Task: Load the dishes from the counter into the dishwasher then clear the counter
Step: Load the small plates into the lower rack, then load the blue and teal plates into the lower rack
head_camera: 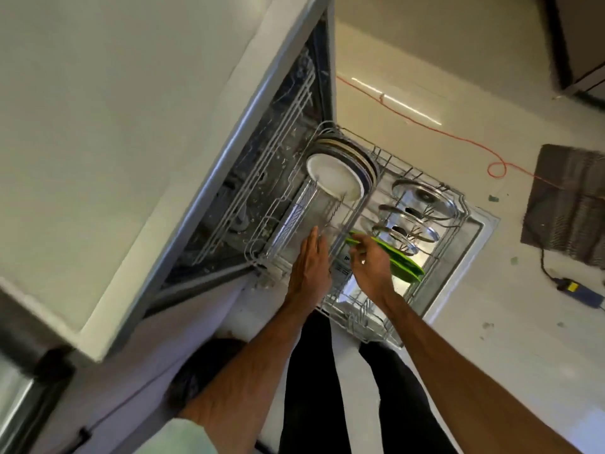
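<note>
Centre of frame, lower rack [357, 319] of the open dishwasher, drawn out over its door [474, 224]; the bench [98, 126] fills the upper left.

- Green plate [404, 263]: held on edge just right of centre, over the rack's tines. Whether it is one plate or two nested ones cannot be told. Likely light, rigid plastic, slick if wet and in little danger of breaking. It is best held at the rim, as it is now.
- Right hand [370, 267]: its fingers [360, 240] pinch the plate's upper-left rim.
- Left hand [309, 267]: fingers straight and together, holding nothing, beside the rack's middle divider. Contact with the wire cannot be told.
- White plate [334, 178]: one, standing at the rack's upper end. It looks ceramic, so heavier and liable to chip. Several dark-rimmed plates stand behind it, their count unclear.
- Pot lids [424, 198]: three, knobbed, standing in a row right of centre. Probably glass and fragile.
</note>
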A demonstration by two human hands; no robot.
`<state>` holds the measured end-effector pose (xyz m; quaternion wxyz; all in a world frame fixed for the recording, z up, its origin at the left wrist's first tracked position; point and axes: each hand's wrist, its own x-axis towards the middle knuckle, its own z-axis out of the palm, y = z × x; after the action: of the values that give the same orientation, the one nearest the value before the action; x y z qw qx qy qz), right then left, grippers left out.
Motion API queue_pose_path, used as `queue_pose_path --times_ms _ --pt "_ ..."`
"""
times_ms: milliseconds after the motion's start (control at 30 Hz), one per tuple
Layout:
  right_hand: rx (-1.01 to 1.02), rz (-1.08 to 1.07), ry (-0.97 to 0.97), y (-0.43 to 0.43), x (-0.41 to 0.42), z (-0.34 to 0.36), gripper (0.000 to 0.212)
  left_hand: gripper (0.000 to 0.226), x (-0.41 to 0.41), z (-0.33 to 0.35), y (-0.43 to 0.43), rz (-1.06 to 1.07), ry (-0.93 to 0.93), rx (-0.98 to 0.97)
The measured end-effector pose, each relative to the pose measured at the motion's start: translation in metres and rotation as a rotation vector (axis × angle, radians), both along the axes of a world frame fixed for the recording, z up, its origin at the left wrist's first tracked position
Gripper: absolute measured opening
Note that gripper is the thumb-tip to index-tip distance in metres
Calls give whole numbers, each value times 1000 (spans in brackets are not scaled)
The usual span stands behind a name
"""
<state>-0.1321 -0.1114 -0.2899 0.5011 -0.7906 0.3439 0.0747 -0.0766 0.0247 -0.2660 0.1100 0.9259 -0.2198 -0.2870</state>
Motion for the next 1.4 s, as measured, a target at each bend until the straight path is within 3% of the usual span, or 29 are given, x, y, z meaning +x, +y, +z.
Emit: queue_pose_path --times_ms 233,367,533,733,1033,1233,1400 --pt "108 279 182 60 -58 121 25 52 -95 134 80 411 12 -148" --pt "106 544 134 121 -79 196 26 31 -157 216 147 605 -49 -213" --pt "89 954 85 208 -93 277 18 41 -227 298 215 943 -213 -228" --pt "55 1298 -30 321 -123 346 17 29 -334 338 297 1290 -407 -283" --pt "234 1591 -60 515 -245 425 18 25 -487 409 428 1638 -644 -167" --pt "271 1797 -79 587 -295 456 14 22 -552 433 480 1786 -736 -173" --pt "264 1861 -92 624 -298 460 13 21 -572 431 502 1901 -698 -193"
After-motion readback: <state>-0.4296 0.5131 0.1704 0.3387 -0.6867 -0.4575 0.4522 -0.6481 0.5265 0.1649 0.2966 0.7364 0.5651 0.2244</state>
